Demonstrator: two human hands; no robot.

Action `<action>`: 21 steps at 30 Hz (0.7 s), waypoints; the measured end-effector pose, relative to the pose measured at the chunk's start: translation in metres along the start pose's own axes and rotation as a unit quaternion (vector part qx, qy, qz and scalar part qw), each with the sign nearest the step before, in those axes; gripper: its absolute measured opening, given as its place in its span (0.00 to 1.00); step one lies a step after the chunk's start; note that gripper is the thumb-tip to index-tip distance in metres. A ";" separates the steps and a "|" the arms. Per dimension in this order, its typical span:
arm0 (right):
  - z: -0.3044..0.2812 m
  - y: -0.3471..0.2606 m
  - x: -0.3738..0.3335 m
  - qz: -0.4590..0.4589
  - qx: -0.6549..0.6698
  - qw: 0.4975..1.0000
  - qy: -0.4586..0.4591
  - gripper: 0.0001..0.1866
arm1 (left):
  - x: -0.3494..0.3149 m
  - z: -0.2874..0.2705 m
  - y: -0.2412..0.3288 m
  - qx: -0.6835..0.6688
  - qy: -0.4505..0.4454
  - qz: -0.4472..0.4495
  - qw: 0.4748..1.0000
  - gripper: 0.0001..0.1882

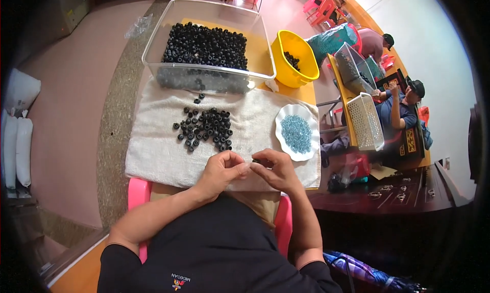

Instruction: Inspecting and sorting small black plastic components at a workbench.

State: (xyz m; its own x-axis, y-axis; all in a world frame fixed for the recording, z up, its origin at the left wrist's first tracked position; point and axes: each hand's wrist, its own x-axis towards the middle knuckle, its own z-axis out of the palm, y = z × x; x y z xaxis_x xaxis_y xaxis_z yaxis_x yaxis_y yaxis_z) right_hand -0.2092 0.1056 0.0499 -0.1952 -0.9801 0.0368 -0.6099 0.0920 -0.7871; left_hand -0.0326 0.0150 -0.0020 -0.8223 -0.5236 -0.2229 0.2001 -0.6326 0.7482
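My left hand and my right hand meet at the near edge of a white towel. Between the right thumb and fingers a small dark piece shows, apparently one of the black ring-shaped parts. The left thumb and forefinger are pinched together beside it; whatever they hold is too small to make out. Just beyond my left hand lies a loose pile of black ring-shaped parts with holes through them. To the right, a white scalloped plate holds many tiny light-blue pieces.
Behind the towel stands a large clear bin of black parts, with a yellow tub beside it holding more. At right, a person sits near a white perforated basket and another clear bin. White sacks stand far left.
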 end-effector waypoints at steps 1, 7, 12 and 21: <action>-0.009 0.000 0.006 0.046 -0.039 0.997 -0.054 0.10 | 0.000 -0.002 -0.002 -0.008 0.003 0.001 1.000 0.06; -0.071 0.050 0.047 -0.079 -0.019 0.996 -0.047 0.07 | 0.001 -0.002 -0.005 0.019 -0.007 0.010 1.000 0.06; -0.127 0.054 0.104 0.053 -0.051 0.992 0.103 0.09 | 0.003 -0.002 -0.010 0.018 -0.008 -0.001 1.000 0.06; -0.154 0.042 0.155 0.066 -0.110 0.988 0.086 0.11 | 0.000 -0.001 -0.007 0.008 -0.004 -0.003 1.000 0.06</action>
State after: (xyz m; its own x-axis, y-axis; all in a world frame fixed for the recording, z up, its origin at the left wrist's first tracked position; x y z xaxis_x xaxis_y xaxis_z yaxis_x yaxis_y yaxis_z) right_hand -0.3831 -0.0159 0.1174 -0.4013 -0.9139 0.0619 -0.7183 0.2720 -0.6403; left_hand -0.0331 0.0189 -0.0076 -0.8273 -0.5156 -0.2229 0.1867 -0.6268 0.7565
